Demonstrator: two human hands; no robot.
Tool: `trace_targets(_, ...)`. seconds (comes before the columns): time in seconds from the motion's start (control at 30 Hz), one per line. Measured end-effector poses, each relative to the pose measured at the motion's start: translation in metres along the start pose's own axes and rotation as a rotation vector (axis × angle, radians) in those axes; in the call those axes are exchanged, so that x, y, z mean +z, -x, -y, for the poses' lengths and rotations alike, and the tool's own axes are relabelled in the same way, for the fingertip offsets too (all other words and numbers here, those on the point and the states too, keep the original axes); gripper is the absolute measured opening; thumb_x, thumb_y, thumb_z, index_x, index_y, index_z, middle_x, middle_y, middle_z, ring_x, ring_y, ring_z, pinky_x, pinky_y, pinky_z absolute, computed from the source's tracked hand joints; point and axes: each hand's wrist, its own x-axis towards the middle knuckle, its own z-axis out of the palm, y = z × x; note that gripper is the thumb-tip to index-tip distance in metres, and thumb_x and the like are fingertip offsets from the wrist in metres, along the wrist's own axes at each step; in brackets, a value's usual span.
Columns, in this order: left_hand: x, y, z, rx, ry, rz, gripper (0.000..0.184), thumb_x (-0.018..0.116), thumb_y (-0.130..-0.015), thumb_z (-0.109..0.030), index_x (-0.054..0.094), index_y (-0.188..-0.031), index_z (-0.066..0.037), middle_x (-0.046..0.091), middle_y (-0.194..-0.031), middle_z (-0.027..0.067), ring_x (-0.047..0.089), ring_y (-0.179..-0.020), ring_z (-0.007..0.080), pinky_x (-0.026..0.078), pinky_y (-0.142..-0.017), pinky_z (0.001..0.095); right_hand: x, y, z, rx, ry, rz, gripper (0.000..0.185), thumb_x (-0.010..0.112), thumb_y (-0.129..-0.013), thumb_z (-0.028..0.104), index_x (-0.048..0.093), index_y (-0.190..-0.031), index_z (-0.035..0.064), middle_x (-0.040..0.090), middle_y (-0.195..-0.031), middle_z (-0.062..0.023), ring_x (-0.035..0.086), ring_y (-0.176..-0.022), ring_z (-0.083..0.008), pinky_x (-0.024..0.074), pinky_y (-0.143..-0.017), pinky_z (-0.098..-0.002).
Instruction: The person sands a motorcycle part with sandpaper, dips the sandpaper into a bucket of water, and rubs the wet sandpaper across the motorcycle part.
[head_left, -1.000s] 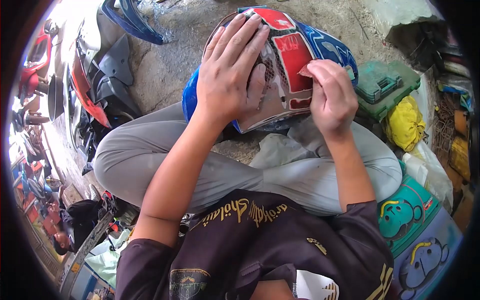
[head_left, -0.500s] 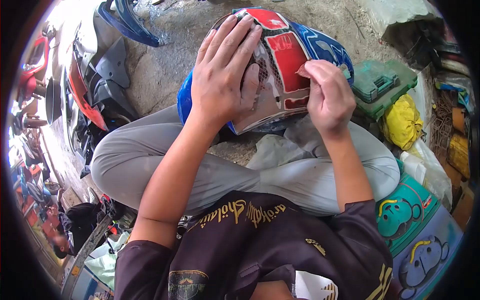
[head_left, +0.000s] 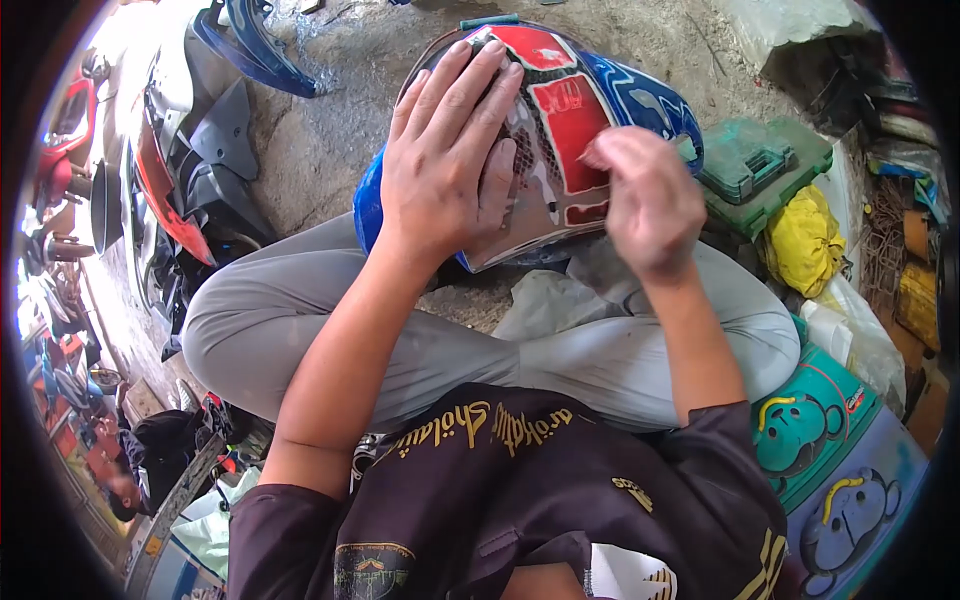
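A curved motorcycle body panel [head_left: 575, 95] in red, blue, white and dull brown rests across my lap, its surface patchy and scuffed. Flat on its left part lies my left hand [head_left: 440, 160], fingers stretched out and thumb apart. My right hand [head_left: 655, 195] is over the panel's right side, smeared by motion, with the fingers pinched together. Between those fingertips shows the edge of a small reddish piece of sandpaper [head_left: 592, 154], against or just above the red patch. Most of that sandpaper is hidden by the fingers.
A green tool case [head_left: 765, 175] and a yellow bag [head_left: 805, 240] sit to the right. Dark and red motorcycle panels [head_left: 225, 140] lean at the left, with a blue fairing piece [head_left: 260, 55] on the concrete floor [head_left: 330, 120]. A patterned mat [head_left: 815, 410] lies beside my knee.
My right hand has shifted slightly left and down over the red patch with the sandpaper, and is now blurred. My left hand stays pressed on the panel almost unchanged.
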Motion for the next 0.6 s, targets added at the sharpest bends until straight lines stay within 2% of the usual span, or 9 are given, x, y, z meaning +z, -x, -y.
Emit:
trace_targets(0.13,0.001,-0.001,0.003,0.008,0.005,-0.01,0.056,0.061,-0.095,-0.016,0.067,-0.149,-0.003,0.062,-0.157,0.0207,0.053,-0.151,0.0433,0.04,-0.126,0.0558,0.004,-0.004,0.036,-0.112,-0.056,0.108,0.024,0.074,-0.088,-0.003,0.074,-0.112,0.0015,0.078,-0.108,-0.0143,0.078,-0.101,-0.0351,0.0647,-0.091,-0.0449)
trace_targets(0.17,0.001,0.0,0.002,-0.001,0.007,-0.003,0.055,0.061,-0.095,-0.016,0.068,-0.148,-0.003,0.062,-0.157,0.0209,0.053,-0.151,0.0433,0.04,-0.126,0.0552,0.006,-0.001,0.03,-0.113,-0.069,0.077,0.025,0.073,-0.088,-0.006,0.074,-0.111,0.0019,0.078,-0.107,-0.0142,0.078,-0.101,-0.0353,0.0647,-0.09,-0.0448)
trace_targets(0.27,0.0,-0.002,0.0,-0.022,0.007,-0.008,0.055,0.061,-0.095,-0.015,0.068,-0.149,-0.003,0.062,-0.157,0.0208,0.053,-0.151,0.0431,0.04,-0.126,0.0548,0.0,0.003,-0.009,0.032,0.05,-0.032,0.024,0.073,-0.089,-0.003,0.075,-0.112,0.0014,0.077,-0.106,-0.0137,0.077,-0.102,-0.0345,0.064,-0.092,-0.0449)
trace_targets(0.4,0.002,-0.003,-0.001,-0.019,0.0,-0.011,0.056,0.061,-0.095,-0.014,0.067,-0.149,-0.003,0.063,-0.157,0.0205,0.053,-0.151,0.0426,0.04,-0.126,0.0545,0.009,-0.001,0.03,-0.1,-0.021,0.07,0.021,0.069,-0.091,-0.002,0.077,-0.11,0.0008,0.077,-0.106,-0.0145,0.077,-0.102,-0.034,0.0633,-0.093,-0.0449)
trace_targets(0.43,0.002,-0.001,-0.002,-0.015,-0.008,-0.008,0.056,0.061,-0.095,-0.014,0.067,-0.149,-0.003,0.062,-0.157,0.0204,0.053,-0.151,0.0425,0.04,-0.126,0.0544,0.008,0.0,0.019,-0.1,-0.076,0.03,0.022,0.068,-0.092,-0.001,0.076,-0.112,0.0004,0.077,-0.107,-0.0144,0.077,-0.102,-0.034,0.063,-0.093,-0.0453)
trace_targets(0.47,0.001,0.0,-0.001,-0.01,-0.019,-0.004,0.056,0.061,-0.094,-0.013,0.067,-0.149,-0.003,0.062,-0.157,0.0202,0.053,-0.151,0.0424,0.04,-0.126,0.0544,0.002,-0.001,0.008,-0.084,0.01,0.013,0.023,0.069,-0.092,-0.001,0.076,-0.114,0.0005,0.078,-0.108,-0.0143,0.077,-0.104,-0.0346,0.063,-0.093,-0.0459)
trace_targets(0.53,0.0,-0.001,-0.004,-0.018,-0.029,0.007,0.056,0.061,-0.095,-0.014,0.067,-0.15,-0.003,0.062,-0.157,0.0199,0.053,-0.152,0.0422,0.04,-0.126,0.0544,0.001,0.002,-0.009,0.092,0.014,-0.044,0.026,0.07,-0.089,-0.003,0.075,-0.114,0.0005,0.078,-0.109,-0.0141,0.077,-0.103,-0.0354,0.0628,-0.093,-0.0467)
trace_targets(0.57,0.0,-0.002,-0.005,-0.024,-0.035,0.005,0.056,0.061,-0.095,-0.015,0.067,-0.15,-0.004,0.062,-0.157,0.0197,0.053,-0.152,0.0421,0.04,-0.126,0.0544,0.003,0.006,-0.004,0.005,0.102,-0.029,0.026,0.071,-0.088,-0.003,0.076,-0.114,0.0019,0.078,-0.109,-0.014,0.077,-0.103,-0.0353,0.0627,-0.093,-0.0471)
trace_targets(0.6,0.0,-0.003,-0.004,-0.029,-0.033,0.003,0.056,0.061,-0.095,-0.015,0.067,-0.15,-0.004,0.062,-0.158,0.0196,0.053,-0.152,0.042,0.04,-0.126,0.0543,0.006,0.003,0.011,-0.018,0.047,-0.019,0.026,0.071,-0.089,-0.003,0.076,-0.114,0.0025,0.078,-0.111,-0.0145,0.077,-0.104,-0.0345,0.0626,-0.093,-0.0474)
